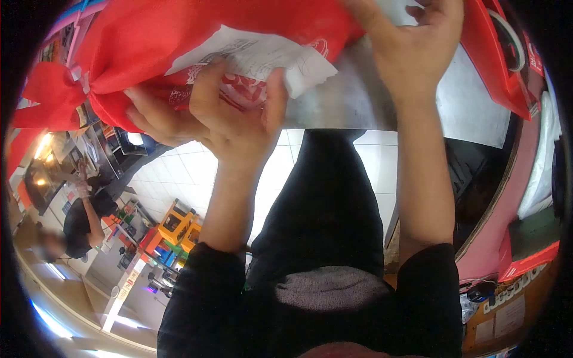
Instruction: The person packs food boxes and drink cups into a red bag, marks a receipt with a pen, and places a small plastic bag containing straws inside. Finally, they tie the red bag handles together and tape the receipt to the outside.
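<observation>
A red cloth bag [131, 36], knotted at its left end, fills the top of the view. On its front lies a creased white printed receipt [304, 74] with a torn-looking edge. My left hand [233, 119] presses the receipt against the bag, thumb and index finger on the paper; its other fingers rest along the bag's lower edge. Pale printing on the red cloth shows between them. To the right, my right hand [418, 53] is raised beside the bag's end, thumb and fingers apart, partly cut off by the top edge. Nothing shows in it.
Under the bag is a grey metal counter [471, 95]. A red tray-like holder with a pale ring [510, 45] stands at the right. On the far left, a co-worker in dark clothing [83, 221] works at another counter. Yellow crates [177, 222] stand beyond the tiled floor.
</observation>
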`<state>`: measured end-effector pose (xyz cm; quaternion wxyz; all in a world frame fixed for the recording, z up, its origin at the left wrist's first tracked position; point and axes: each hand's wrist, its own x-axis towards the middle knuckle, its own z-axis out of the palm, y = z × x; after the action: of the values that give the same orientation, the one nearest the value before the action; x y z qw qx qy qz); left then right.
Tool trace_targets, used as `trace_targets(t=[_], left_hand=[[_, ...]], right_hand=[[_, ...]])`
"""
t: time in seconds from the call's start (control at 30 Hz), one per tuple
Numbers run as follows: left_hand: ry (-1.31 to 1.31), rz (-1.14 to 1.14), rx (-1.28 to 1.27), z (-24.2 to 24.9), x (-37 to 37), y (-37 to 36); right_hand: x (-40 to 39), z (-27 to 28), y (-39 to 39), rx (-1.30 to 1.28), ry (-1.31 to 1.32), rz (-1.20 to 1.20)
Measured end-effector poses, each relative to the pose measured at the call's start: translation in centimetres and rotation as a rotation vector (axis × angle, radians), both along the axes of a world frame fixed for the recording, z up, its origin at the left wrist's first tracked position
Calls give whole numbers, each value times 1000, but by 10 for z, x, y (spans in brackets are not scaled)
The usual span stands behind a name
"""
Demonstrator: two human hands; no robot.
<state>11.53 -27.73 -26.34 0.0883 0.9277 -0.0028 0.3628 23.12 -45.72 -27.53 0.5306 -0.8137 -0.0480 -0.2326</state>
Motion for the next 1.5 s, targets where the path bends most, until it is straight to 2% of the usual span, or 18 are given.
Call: trace_targets(t=[0.1,0.2,0.23,0.3,0.4,0.53,0.73,0.8,0.87,1.03,1.1,1.13,1.2,1.23,1.3,1.33,1.43,1.5], left_hand=[[19,-13,28,0,0,0],[4,-1,9,0,1,0],[-8,7,1,0,1,1],[-24,20,-17,1,2,2],[-30,17,-17,2,4,3],[23,-30,58,3,4,2],[101,-85,165,6,5,1],[74,-65,126,5,6,2],[36,-32,79,4,6,2],[26,-42,52,6,8,0],[65,-74,72,8,8,-2],[76,-90,77,9,9,-2],[104,-107,86,10,11,-4],[111,-110,85,11,9,-4],[132,-94,103,10,6,-3],[143,-86,112,9,4,-2],[97,-1,83,2,-4,-1],[63,62,63,-2,-8,-2]], right_hand=[[-4,4,-4,28,-51,48],[0,-19,-8,130,-329,255],[8,-30,12,208,-444,315],[6,-29,22,231,-487,394],[-2,-16,16,187,-326,438],[7,-23,19,369,-203,507],[6,-7,10,350,16,590],[9,-2,5,277,56,625],[18,2,-2,122,-16,666],[20,8,-9,449,251,799],[18,5,-10,505,242,764],[19,-3,-8,458,142,729],[18,0,-8,306,111,700],[12,12,-10,198,181,701],[10,17,-13,151,267,725],[11,12,-14,213,284,749],[21,-13,-23,306,114,887],[21,-19,-28,343,-3,856]])
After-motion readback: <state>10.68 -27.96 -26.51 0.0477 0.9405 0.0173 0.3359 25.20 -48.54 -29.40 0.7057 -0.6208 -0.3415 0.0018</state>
